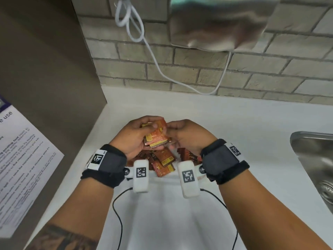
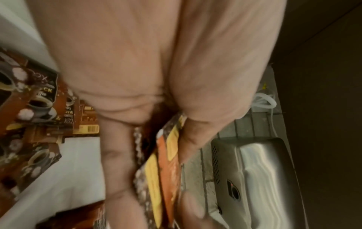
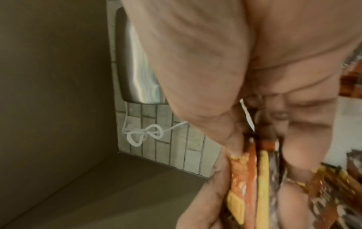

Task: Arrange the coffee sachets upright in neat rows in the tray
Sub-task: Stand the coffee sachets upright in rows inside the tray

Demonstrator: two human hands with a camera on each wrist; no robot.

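I hold a stack of orange and yellow coffee sachets [image 1: 156, 138] in both hands, lifted just above the white tray [image 1: 166, 178]. My left hand [image 1: 144, 131] grips the stack from the left, thumb on top. From the right, my right hand [image 1: 177, 135] pinches the same stack. The left wrist view shows the stack [image 2: 166, 162] edge-on between thumb and fingers; the right wrist view shows the stack [image 3: 254, 178] the same way. Loose sachets [image 1: 162, 160] lie jumbled in the tray. A short row of sachets [image 1: 187, 153] stands on edge at its right side.
The tray sits on a white counter [image 1: 234, 123] against a brick wall. A steel sink [image 1: 317, 159] lies to the right. A brown cabinet side [image 1: 45, 69] with a printed notice [image 1: 23, 159] closes off the left. A steel wall unit [image 1: 216, 24] and white cable [image 1: 158, 69] hang above.
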